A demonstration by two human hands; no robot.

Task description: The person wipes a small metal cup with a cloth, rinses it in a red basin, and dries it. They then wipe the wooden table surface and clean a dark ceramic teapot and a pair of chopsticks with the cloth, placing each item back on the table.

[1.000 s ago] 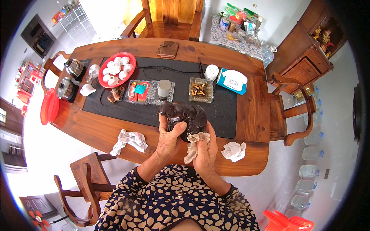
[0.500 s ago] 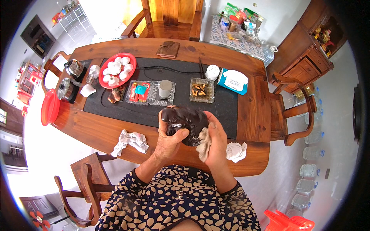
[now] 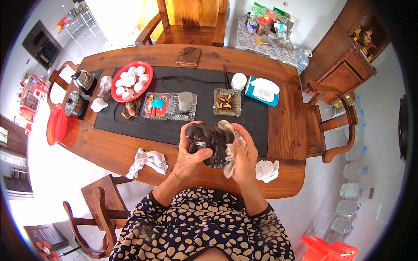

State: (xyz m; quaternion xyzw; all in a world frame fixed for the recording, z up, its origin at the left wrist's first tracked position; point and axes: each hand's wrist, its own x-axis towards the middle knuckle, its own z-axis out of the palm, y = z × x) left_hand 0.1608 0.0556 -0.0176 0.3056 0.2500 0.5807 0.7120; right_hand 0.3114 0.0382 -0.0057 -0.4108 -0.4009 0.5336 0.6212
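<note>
A glossy dark brown carved figurine (image 3: 208, 141) is held up over the table's near edge; its exact shape is hard to make out. My left hand (image 3: 190, 153) grips it from the left, thumb across its front. My right hand (image 3: 244, 156) is closed on a crumpled beige cloth (image 3: 228, 150) and presses it against the figurine's right side. On the table edge a white rag (image 3: 148, 162) lies to the left of my hands, and a crumpled white cloth (image 3: 267, 171) to the right.
Beyond my hands stand a glass ashtray with cigarette butts (image 3: 227, 102), a clear tray holding a grey cylinder (image 3: 186, 102), a red plate of white cups (image 3: 146, 85) and a tissue pack (image 3: 263, 92). Kettles (image 3: 82, 79) stand at the left. Wooden chairs (image 3: 333, 126) surround the table (image 3: 285, 130).
The beige cloth has moved up along the figurine's right side with my right hand and is spread higher. The figurine has turned slightly in my left hand.
</note>
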